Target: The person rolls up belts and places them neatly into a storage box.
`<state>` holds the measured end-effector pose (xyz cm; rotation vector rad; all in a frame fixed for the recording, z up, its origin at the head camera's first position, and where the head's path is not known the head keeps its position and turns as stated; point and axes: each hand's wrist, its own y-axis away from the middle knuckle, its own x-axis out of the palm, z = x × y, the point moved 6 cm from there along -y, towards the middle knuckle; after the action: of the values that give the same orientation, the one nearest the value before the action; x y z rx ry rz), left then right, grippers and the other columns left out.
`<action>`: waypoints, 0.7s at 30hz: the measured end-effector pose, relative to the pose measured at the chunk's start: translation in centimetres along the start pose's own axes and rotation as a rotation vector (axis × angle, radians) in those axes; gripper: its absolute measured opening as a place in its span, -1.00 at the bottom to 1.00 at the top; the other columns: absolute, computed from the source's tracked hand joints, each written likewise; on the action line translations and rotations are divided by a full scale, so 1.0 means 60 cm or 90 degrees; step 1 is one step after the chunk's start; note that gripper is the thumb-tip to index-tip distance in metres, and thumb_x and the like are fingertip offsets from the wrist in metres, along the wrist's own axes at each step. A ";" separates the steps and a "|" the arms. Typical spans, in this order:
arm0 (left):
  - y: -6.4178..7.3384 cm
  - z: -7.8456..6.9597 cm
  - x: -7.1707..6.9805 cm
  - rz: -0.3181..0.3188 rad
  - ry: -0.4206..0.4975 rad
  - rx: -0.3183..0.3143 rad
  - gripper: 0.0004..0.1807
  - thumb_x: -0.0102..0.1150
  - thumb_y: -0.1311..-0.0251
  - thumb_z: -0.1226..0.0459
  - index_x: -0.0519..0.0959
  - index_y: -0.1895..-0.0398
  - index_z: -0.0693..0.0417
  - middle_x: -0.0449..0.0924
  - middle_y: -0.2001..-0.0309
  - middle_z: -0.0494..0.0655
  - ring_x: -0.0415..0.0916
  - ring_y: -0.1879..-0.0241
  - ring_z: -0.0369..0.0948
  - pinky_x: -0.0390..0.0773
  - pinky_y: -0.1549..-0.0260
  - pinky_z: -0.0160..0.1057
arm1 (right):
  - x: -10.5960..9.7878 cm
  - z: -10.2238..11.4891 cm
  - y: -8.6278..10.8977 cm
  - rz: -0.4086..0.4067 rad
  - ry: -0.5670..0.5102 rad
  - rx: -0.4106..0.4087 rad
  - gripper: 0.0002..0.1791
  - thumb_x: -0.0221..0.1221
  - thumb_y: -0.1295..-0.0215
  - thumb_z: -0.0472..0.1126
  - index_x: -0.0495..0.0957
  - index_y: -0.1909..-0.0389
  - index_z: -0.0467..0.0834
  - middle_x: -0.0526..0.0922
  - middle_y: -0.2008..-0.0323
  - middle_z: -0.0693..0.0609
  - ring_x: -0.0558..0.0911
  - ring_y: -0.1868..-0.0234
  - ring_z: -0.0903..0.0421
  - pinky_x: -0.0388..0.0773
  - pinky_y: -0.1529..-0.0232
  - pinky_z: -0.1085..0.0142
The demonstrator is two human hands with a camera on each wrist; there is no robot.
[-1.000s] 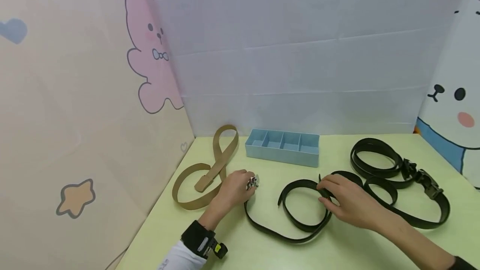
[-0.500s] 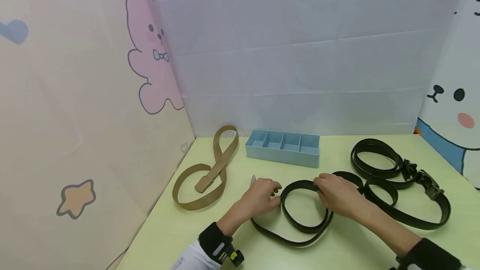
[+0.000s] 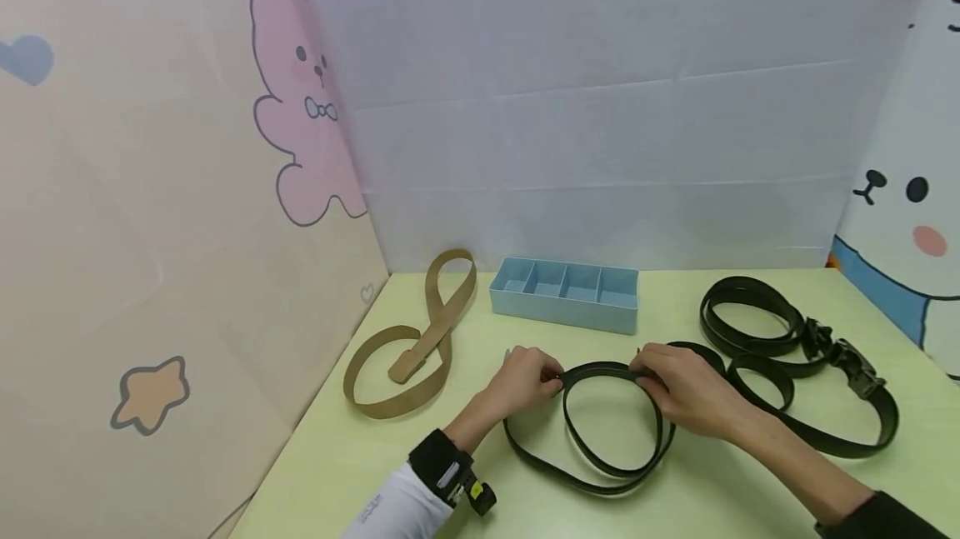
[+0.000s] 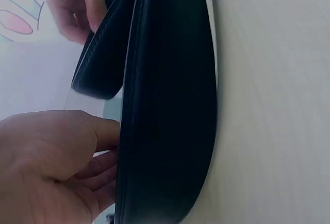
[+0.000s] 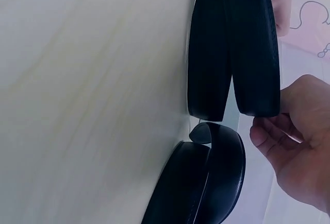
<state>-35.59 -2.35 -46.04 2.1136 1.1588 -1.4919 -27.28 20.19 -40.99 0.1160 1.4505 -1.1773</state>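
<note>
The left hand [image 3: 525, 385] and the right hand [image 3: 686, 389] both pinch the belt [image 4: 170, 100], fingers closed on it, where it stands on edge in loose loops upon the table [image 3: 330, 472], and it could perhaps spring apart if one pinch becomes too weak.

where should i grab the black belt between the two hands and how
Probably best at the far arc of the loop, coming from above, thumb on one face and fingers on the other: the black belt is turned on edge, so a pinch can take it across both faces. The left hand and right hand pinch that arc.
</note>
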 end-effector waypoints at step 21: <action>-0.039 0.051 0.013 0.034 0.013 0.171 -0.77 0.35 -0.58 0.37 0.93 -0.07 -0.02 0.96 0.03 -0.11 0.89 0.10 -0.28 0.73 0.15 -0.43 | 0.037 -0.006 -0.031 0.086 -0.037 0.005 -0.82 0.49 -0.36 -0.44 0.81 0.13 -0.13 0.82 0.24 0.06 0.71 0.30 0.19 0.66 0.27 0.28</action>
<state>-39.19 -2.49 -47.55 2.3171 0.9445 -1.6855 -29.42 18.34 -41.75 0.1804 1.3662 -1.0684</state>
